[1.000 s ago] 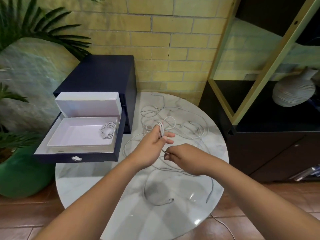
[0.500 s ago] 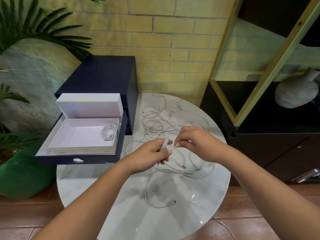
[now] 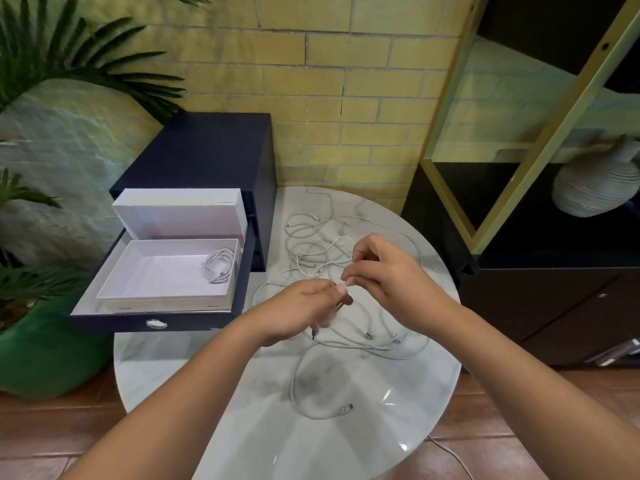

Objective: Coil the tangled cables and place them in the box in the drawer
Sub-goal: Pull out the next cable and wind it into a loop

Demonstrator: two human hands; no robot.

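I see the left hand (image 3: pixel 304 313) curled round a small bundle of white cable (image 3: pixel 338 304) above the middle of the round tabletop (image 3: pixel 346 445), the right hand (image 3: pixel 384 271) pinching that cable just beside its fingertips. The tangled cables (image 3: pixel 311 244) sprawl behind and beneath both hands (one loose loop reaches the near half). The box (image 3: pixel 166 299) stands open in the pulled-out drawer (image 3: pixel 114 322) at the tabletop's left edge, a coiled cable (image 3: pixel 220 265) at its right wall.
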